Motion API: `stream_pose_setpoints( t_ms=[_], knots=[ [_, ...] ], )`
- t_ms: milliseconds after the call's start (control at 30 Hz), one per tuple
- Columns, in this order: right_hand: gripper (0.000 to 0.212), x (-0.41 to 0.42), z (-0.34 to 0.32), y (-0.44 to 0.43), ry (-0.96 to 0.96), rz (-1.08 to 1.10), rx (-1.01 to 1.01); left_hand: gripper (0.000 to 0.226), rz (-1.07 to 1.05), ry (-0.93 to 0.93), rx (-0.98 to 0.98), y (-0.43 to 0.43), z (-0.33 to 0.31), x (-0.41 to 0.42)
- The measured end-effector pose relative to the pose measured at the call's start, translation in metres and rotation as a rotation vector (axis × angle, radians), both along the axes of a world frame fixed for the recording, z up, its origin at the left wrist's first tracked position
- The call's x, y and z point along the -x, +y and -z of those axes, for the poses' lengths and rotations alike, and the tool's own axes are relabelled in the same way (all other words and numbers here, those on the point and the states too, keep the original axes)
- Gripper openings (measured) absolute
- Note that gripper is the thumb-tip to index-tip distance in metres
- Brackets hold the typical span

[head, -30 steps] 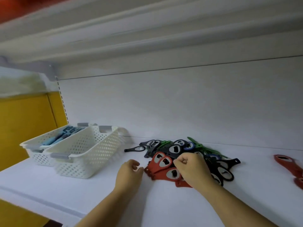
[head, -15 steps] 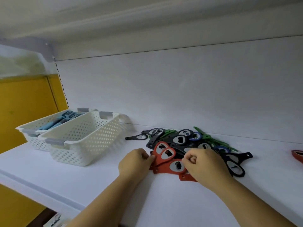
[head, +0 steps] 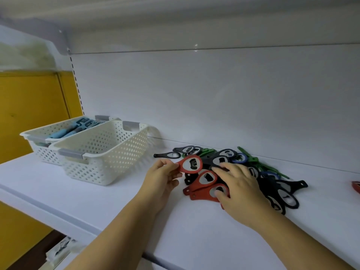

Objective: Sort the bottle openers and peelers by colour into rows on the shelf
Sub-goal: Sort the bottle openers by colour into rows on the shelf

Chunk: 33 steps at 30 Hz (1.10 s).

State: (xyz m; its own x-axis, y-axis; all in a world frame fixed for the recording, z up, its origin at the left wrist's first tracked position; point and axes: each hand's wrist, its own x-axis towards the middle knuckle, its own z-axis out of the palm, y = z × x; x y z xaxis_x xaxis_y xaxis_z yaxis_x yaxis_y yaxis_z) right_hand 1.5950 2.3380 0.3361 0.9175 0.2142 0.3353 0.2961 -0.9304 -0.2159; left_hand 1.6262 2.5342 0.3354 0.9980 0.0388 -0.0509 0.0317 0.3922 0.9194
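Moved: since half a second ago our left hand point(head: 163, 177) has lifted one red opener point(head: 190, 164) off the pile point(head: 270, 182) on the shelf point(head: 120, 207).
Left hand: pinches its handle, head pointing right.
Right hand point(head: 240, 185): fingers spread flat on two more red openers point(head: 206, 179), handles pointing left, nearer our left hand.
Baskets: far basket point(head: 37, 133) holds blue peelers point(head: 64, 131); near basket point(head: 109, 158) hides its floor from us.

A flat white shelf board point(head: 97, 207) runs from left to right, with a pale lip along its front edge. Behind it rises a smooth white back panel point(head: 214, 98), which meets the grey-white underside of an upper shelf point(head: 175, 20) along a dark seam. A small glint of light point(head: 196, 45) sits on that seam. At the left, a slotted white upright strip point(head: 75, 80) borders a yellow wall panel point(head: 29, 114). Below the shelf, at lower left, the space is dark and blurred.
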Motion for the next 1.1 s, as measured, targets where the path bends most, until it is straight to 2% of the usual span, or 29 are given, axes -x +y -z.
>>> stream_pose_setpoints(
  t_ms=[100, 200, 300, 367, 467, 600, 700, 800, 867, 933, 1000, 1100],
  knots=[
    [0.050, -0.004, 0.005, 0.005, 0.085, -0.007, 0.098, 0.016, 0.046, 0.036, 0.010, 0.000, 0.001, -0.002],
    [0.042, -0.006, 0.011, 0.004, 0.054, -0.022, 0.098, 0.013, 0.072, 0.064, 0.021, 0.000, 0.000, -0.002],
    [0.027, -0.010, 0.018, 0.003, -0.118, -0.069, -0.028, 0.018, 0.087, 0.057, 0.013, 0.000, 0.001, -0.003],
    [0.017, -0.012, 0.017, 0.002, -0.135, -0.068, -0.081, 0.021, 0.100, 0.040, -0.026, -0.001, 0.001, -0.002],
    [0.013, -0.011, 0.014, -0.003, -0.120, -0.084, -0.126, 0.022, 0.085, 0.039, -0.075, -0.001, 0.000, -0.001],
    [0.015, -0.006, 0.005, -0.007, -0.139, -0.130, -0.340, 0.035, 0.145, -0.019, -0.117, -0.005, 0.001, 0.002],
    [0.019, -0.002, 0.004, -0.009, -0.164, -0.251, -0.394, 0.030, 0.220, -0.104, -0.179, -0.009, 0.001, 0.006],
    [0.019, 0.001, 0.005, -0.008, -0.180, -0.339, -0.428, 0.029, 0.240, -0.116, -0.034, -0.011, -0.003, 0.006],
    [0.015, 0.001, 0.003, -0.005, -0.203, -0.364, -0.436, 0.024, 0.366, -0.094, 0.022, -0.011, -0.003, 0.008],
    [0.016, 0.001, 0.003, -0.002, -0.224, -0.385, -0.413, 0.024, 0.576, -0.079, -0.067, -0.011, -0.002, 0.014],
    [0.021, 0.001, 0.004, -0.001, -0.226, -0.388, -0.392, 0.023, 0.675, -0.079, -0.184, -0.010, -0.002, 0.018],
    [0.035, 0.002, 0.000, -0.003, -0.202, -0.242, -0.370, 0.026, 0.553, -0.070, -0.171, -0.011, -0.002, 0.015]
  ],
)
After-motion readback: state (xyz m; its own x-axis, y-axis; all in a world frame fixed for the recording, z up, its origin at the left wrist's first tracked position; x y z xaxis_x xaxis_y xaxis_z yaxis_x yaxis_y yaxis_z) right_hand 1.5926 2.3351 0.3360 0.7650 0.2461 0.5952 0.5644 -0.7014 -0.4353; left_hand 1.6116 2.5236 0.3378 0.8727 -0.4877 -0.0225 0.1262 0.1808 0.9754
